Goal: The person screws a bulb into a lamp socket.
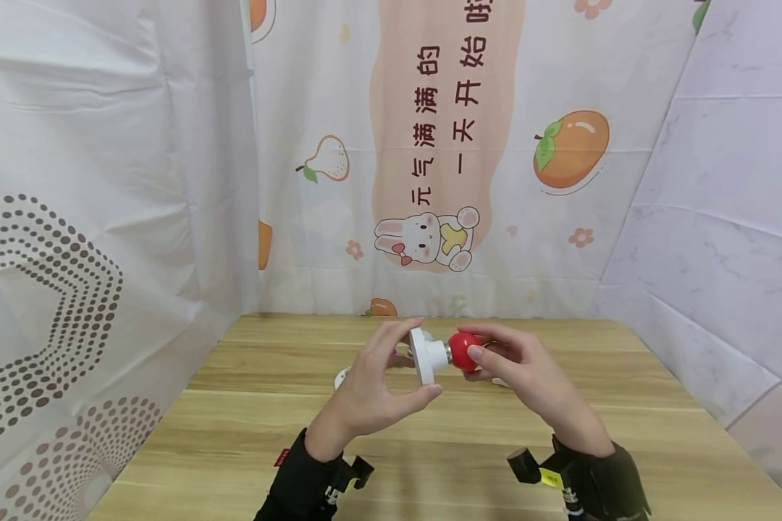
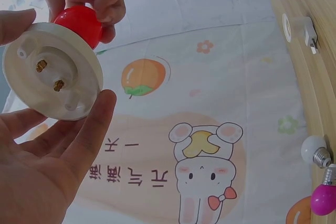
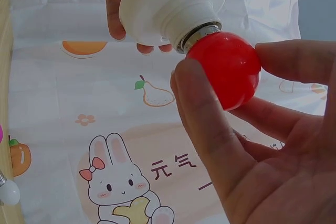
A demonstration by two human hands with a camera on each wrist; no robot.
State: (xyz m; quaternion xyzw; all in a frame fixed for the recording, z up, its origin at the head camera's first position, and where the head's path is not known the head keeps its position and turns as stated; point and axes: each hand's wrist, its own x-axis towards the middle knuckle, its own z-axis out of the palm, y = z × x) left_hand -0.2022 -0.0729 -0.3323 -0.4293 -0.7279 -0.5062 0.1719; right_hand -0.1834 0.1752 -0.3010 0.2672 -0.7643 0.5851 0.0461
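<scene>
My left hand (image 1: 376, 391) grips the rim of a round white lamp holder (image 1: 421, 356) between thumb and fingers, above the table. The holder stands tilted on edge; its back, with two brass screws, faces the left wrist camera. On the other side my right hand (image 1: 528, 370) pinches a small red light bulb (image 3: 231, 69) between thumb and fingertips. The bulb's metal screw base (image 3: 199, 36) sits at the mouth of the holder's socket, with part of the thread showing. How deep the thread goes in is hidden.
A white bulb (image 2: 314, 149) and a magenta bulb (image 2: 324, 199) lie on the wooden table (image 1: 234, 420). Another white fitting (image 2: 298, 28) lies farther along it. Printed curtains (image 1: 326, 239) hang behind the table and at both sides.
</scene>
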